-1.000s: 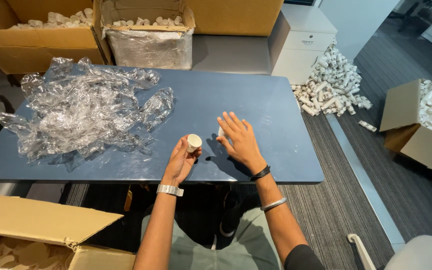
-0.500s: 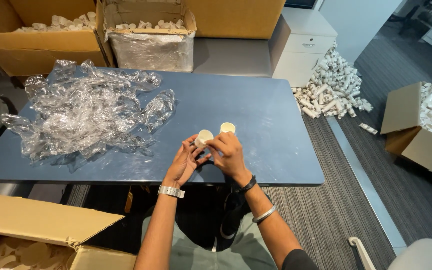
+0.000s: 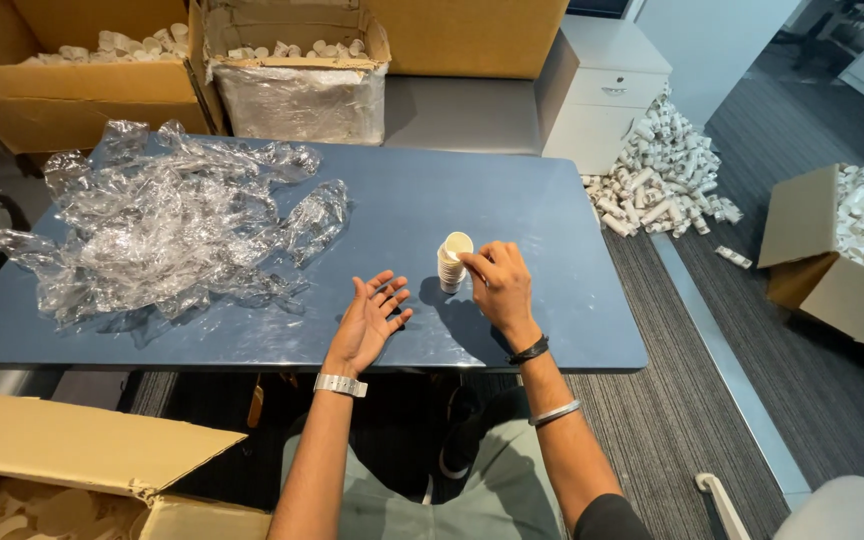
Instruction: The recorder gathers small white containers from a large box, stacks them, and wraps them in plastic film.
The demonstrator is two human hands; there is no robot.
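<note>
- Blue-grey counter [image 3: 552, 215] fills the middle of the head view, standing on dark striped carpet with cardboard boxes around it.
- On the counter's near middle stands a short stack of small white paper cups [image 3: 451, 262], upright, its top cup's mouth open upward.
- Right hand [image 3: 500, 288] rests just right of the stack; its fingers [image 3: 476, 264] are bent and close on the rim of the top cup, thumb and forefinger pinching it.
- Left hand [image 3: 370, 322] lies near the stack on its left, apart from it, palm turned up, fingers [image 3: 389, 291] spread and slack, holding nothing. A silver watch sits on that wrist.
- A heap of crumpled clear plastic wrap [image 3: 167, 225] covers the counter's left half, well apart from both hands.
- Behind the counter, two open cardboard boxes [image 3: 292, 70] hold more small white cups; one is lined with plastic.
- A white cabinet [image 3: 597, 95] stands at the far right corner, with a pile of loose white cup stacks [image 3: 657, 175] on the floor just beside it.
- Another open box of cups [image 3: 857, 255] sits further right on the carpet.
</note>
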